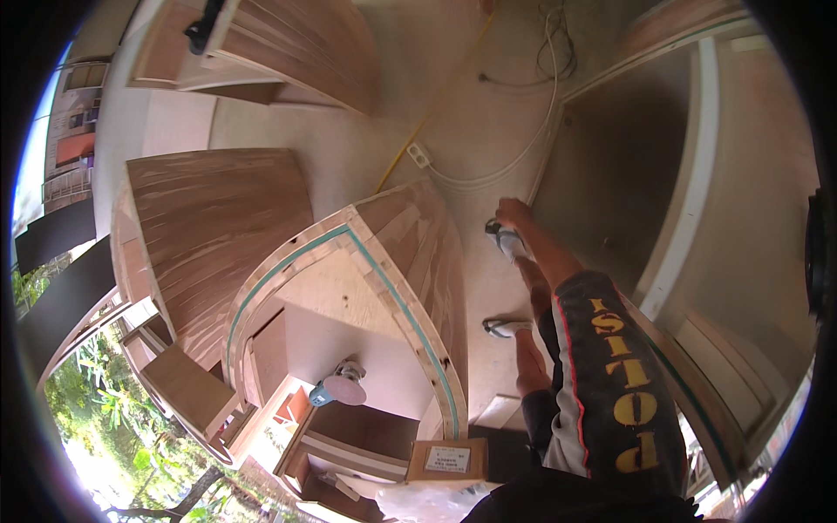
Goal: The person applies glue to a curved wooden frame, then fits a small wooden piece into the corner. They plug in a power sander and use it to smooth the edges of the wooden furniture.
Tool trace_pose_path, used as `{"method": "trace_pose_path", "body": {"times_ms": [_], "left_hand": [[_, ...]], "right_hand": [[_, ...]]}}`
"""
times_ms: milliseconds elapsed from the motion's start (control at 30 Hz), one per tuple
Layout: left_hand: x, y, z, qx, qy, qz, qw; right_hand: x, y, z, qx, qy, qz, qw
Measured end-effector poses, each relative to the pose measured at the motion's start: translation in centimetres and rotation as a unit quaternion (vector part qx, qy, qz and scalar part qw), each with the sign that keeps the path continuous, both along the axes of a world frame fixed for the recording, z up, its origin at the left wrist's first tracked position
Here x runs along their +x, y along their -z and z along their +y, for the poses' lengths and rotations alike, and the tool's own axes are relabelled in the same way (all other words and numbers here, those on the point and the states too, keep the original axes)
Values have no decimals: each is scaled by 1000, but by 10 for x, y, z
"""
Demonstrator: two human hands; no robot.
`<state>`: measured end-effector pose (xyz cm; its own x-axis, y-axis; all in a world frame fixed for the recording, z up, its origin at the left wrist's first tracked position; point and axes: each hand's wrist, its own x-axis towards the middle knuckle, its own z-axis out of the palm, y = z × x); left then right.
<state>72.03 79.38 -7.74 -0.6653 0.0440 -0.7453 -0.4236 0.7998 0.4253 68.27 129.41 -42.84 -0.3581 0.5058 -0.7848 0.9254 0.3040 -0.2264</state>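
Though large, panel (pixel 619 166) beside right hand (pixel 513 213)

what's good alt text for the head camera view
A person's right hand hangs above a sandalled foot among large wooden pieces. Lower left of it, a teal power tool with a round pad shows within a green-striped wooden frame.

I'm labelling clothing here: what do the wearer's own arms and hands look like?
The right hand wears no glove. Its black sleeve has large yellow lettering, red piping and a grey strip, leaving the forearm bare. The left hand is out of view.
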Motion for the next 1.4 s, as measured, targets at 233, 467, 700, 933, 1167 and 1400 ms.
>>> {"method": "trace_pose_path", "body": {"times_ms": [233, 467, 700, 933, 1167, 1400], "left_hand": [[-42, 53, 25, -104, 23, -19, 994], [-47, 90, 49, -177, 17, -29, 984], [-44, 98, 58, -206, 9, -19, 978], [-39, 92, 39, -183, 7, 0, 983], [-5, 65, -43, -103, -45, 61, 992], [62, 72, -208, -54, -183, 214, 958]], "right_hand": [[-34, 131, 25, -25, -17, -7, 1000], [-100, 231, 25, -65, -45, 73, 994], [-118, 270, 3, -47, -90, 76, 992], [-96, 243, 1, -19, -74, -3, 997], [15, 178, -99, 61, 15, 44, 997], [105, 120, -282, 158, -196, 135, 958]]}}
